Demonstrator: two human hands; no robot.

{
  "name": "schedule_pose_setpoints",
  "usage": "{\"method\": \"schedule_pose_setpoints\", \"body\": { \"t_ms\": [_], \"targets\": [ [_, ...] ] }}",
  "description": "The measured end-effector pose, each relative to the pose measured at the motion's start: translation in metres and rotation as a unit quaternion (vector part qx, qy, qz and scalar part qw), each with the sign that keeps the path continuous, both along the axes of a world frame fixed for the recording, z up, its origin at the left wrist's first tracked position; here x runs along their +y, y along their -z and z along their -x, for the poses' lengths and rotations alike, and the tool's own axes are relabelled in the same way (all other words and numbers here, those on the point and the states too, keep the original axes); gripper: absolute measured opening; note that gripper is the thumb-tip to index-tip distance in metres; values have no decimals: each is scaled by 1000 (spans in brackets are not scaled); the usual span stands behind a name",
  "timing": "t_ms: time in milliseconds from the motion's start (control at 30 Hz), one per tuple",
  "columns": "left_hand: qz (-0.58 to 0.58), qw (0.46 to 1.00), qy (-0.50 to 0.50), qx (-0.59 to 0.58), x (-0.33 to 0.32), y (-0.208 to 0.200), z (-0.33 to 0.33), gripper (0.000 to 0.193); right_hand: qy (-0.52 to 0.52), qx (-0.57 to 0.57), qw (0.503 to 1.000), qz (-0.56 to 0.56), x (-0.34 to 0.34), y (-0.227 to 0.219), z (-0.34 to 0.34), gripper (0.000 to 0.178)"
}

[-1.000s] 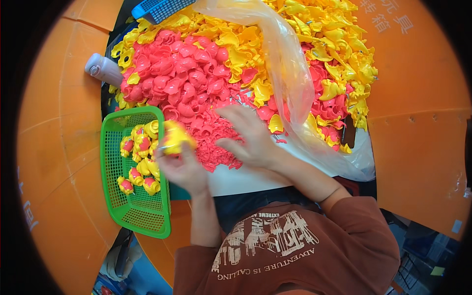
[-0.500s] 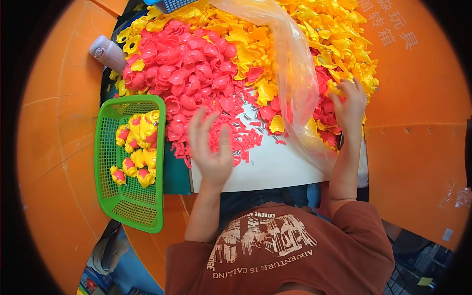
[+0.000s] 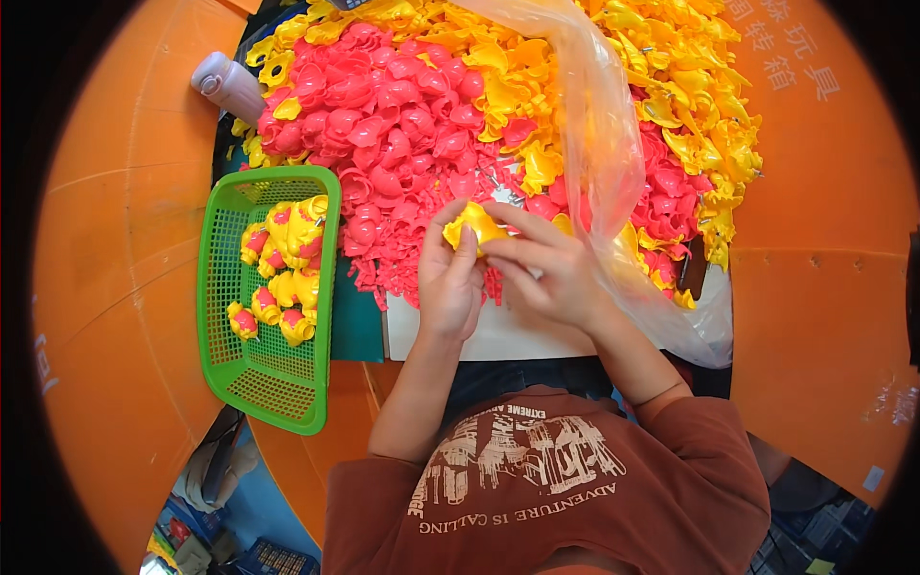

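Note:
A yellow plastic shell piece (image 3: 476, 226) is held up over the near part of the table between both hands. My left hand (image 3: 452, 287) is closed on it, with the thumb pressed against its front. From the right, my right hand (image 3: 551, 268) reaches it with bent fingers at its right end; whether anything else sits in those fingers is hidden. Behind the hands lie a heap of pink rounded shells (image 3: 383, 105) and many small pink plastic parts (image 3: 393, 259). Small metal pieces (image 3: 500, 175) show among them.
A green basket (image 3: 216, 278) at the left holds several yellow-and-pink assembled figures (image 3: 295, 235). Yellow shells (image 3: 690, 105) are piled at the far right. A clear plastic bag (image 3: 613, 182) drapes across the pile. Beyond the basket lies a pale lilac bottle (image 3: 230, 88). Orange panels (image 3: 824, 316) flank the table.
My right hand has come from the right-hand pile to the middle with a yellow shell piece. My left hand, open before, has moved right and closed on the piece.

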State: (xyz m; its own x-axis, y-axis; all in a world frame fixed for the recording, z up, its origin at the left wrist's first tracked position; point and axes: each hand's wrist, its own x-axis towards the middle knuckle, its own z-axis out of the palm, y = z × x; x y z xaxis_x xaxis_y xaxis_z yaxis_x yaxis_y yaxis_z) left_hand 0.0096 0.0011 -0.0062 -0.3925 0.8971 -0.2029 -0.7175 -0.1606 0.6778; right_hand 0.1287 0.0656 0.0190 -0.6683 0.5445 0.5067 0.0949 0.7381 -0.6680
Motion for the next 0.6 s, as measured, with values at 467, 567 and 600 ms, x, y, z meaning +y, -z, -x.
{"method": "schedule_pose_setpoints", "body": {
  "t_ms": [467, 567, 600],
  "targets": [
    [96, 991, -35, 81, -9, 15, 28, 16, 173, -396, 900, -53, 71, 43, 73, 13],
    [92, 995, 20, 34, -9, 15, 27, 22, 182, -437, 880, -41, 78, 51, 71, 13],
    [94, 995, 16, 34, -10, 15, 28, 22, 188, -403, 893, -61, 79, 51, 72, 15]
  ]
}}
